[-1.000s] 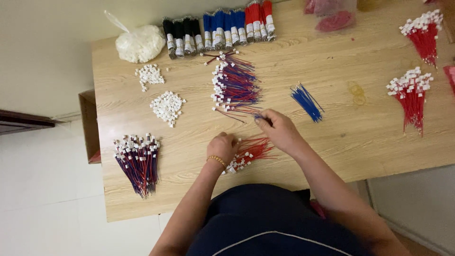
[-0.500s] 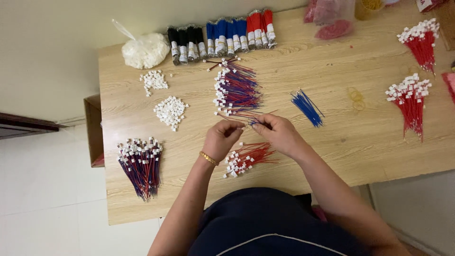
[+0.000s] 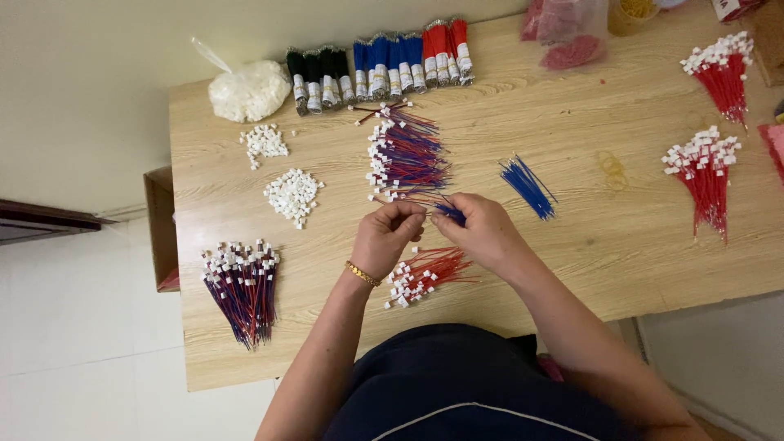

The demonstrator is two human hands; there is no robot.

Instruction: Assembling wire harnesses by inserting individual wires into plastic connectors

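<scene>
Blue wire [image 3: 450, 214] sat pinched in the fingers [image 3: 447, 225] of our right hand [image 3: 482, 233], a short length with its tip pointing toward our left hand [image 3: 385, 237], just above the middle of the tabletop [image 3: 572, 245]. Our left fingers [image 3: 412, 214] were closed together on something small that met the wire's end; we could not tell what it was. Both hands nearly touched. Just below them lay a small bunch of red wires with white connectors [image 3: 425, 273]. Just beyond them lay a larger heap of red-and-blue wires with connectors [image 3: 404, 159], and to the right a loose bundle of blue wires [image 3: 527, 186]. Farther left sat two piles of white connectors [image 3: 292, 194], a finished bundle [image 3: 243, 286] near the front edge, and a plastic bag [image 3: 249, 90] at the back. Taped wire bundles [image 3: 380, 69] in black, blue and red lined the far edge, and red wire bunches [image 3: 706, 180] lay well off to the right.
</scene>
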